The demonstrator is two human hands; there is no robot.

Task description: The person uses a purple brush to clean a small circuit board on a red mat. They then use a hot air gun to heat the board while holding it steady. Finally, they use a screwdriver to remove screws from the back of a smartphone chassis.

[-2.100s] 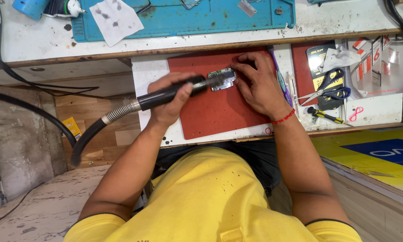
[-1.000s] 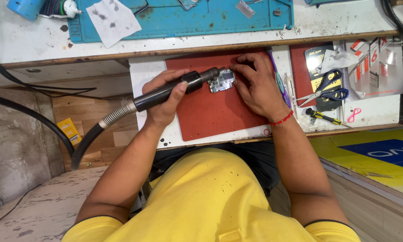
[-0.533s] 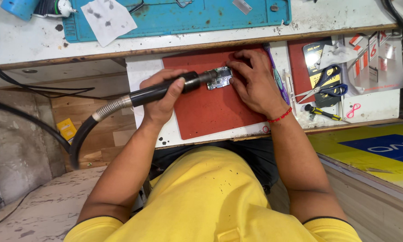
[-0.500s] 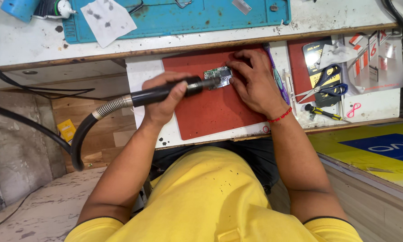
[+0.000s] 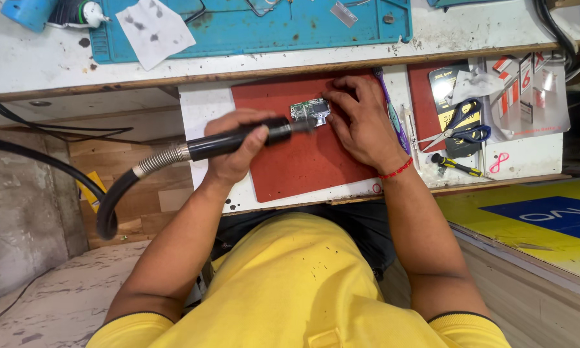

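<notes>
— Pull-out shelf [image 5: 206,106] under the white bench is carrying a red mat [image 5: 303,161]. What are the hands doing?

— Left hand [image 5: 235,145] is wrapping closed around a black hot-air handpiece [image 5: 238,138], nozzle aiming toward 3 o'clock at a small circuit board [image 5: 309,111]. Right hand [image 5: 361,122] is pressing fingertips on the board's 3 o'clock edge, fingers bent.

— And farther out?

— Ribbed hose [image 5: 119,193] is trailing toward 8 o'clock; blue-handled scissors [image 5: 457,129] and a yellow-black screwdriver [image 5: 456,165] are lying at 3 o'clock, a teal mat [image 5: 290,26] at 12.

You're in a repair workshop: scuffed bench [image 5: 432,29], blue mat [image 5: 290,26], red mat [image 5: 303,161], scissors [image 5: 454,129], screwdriver [image 5: 456,166], hot-air tool [image 5: 238,138].
</notes>
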